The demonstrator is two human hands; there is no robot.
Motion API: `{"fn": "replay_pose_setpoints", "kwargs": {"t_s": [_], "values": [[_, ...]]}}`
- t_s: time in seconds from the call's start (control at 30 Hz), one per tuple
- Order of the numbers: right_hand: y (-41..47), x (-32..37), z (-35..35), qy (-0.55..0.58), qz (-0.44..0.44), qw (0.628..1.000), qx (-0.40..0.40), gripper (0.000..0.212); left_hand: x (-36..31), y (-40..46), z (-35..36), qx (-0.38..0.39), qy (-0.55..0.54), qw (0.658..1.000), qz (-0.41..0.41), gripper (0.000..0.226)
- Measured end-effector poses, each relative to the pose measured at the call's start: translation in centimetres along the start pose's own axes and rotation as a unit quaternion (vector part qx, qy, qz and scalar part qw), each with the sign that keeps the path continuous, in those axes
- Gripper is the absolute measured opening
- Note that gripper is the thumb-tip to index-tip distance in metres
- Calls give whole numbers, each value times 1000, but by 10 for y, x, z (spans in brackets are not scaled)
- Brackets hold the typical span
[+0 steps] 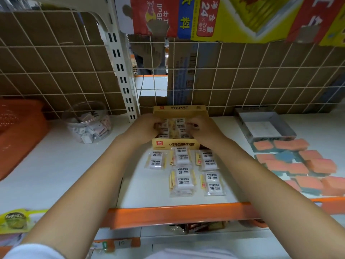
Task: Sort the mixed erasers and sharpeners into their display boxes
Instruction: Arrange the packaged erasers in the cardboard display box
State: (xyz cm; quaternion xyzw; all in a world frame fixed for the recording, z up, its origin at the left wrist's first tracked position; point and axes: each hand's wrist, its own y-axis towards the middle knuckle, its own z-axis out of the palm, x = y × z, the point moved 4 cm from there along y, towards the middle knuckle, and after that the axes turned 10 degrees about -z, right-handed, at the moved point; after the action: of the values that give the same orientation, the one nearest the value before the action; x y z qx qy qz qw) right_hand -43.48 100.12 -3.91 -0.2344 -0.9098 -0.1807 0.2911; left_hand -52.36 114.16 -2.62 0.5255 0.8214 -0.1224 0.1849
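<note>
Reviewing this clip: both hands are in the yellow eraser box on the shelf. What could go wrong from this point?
1. Both hands, left hand and right hand, press into the packed yellow cardboard display box; a push could slide it back or spill its packets.
2. The loose clear-wrapped white 2B eraser packs lie near the orange shelf edge; a withdrawing forearm might sweep them off.
3. The pink-and-blue blocks lie beside them and could get mixed in.

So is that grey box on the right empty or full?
Empty: the grey box shows only its bare pale floor, with nothing inside.
</note>
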Motion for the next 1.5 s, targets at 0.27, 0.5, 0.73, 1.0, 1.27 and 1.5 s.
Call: {"fn": "replay_pose_setpoints", "kwargs": {"t_s": [0.27,0.5,0.73,1.0,1.27,1.5], "values": [[-75,33,0,39,-54,996,-56,14,22,-69,2,-136,-118,984,-8,15],[-98,40,26,-28,-46,997,54,42,52,-71,36,-55,-117,986,-108,40],[-96,41,28,-45,-20,996,69,47,50,-67,42,-13,-61,996,-69,35],[-98,42,26,10,-28,999,25,28,47,-82,32,-17,-239,964,-111,26],[-92,27,11,236,64,966,-81,38,33,-80,4,-47,-381,920,-83,39],[-57,12,-34,223,49,961,-159,27,17,-29,-29,-130,-342,930,-44,27]]}}
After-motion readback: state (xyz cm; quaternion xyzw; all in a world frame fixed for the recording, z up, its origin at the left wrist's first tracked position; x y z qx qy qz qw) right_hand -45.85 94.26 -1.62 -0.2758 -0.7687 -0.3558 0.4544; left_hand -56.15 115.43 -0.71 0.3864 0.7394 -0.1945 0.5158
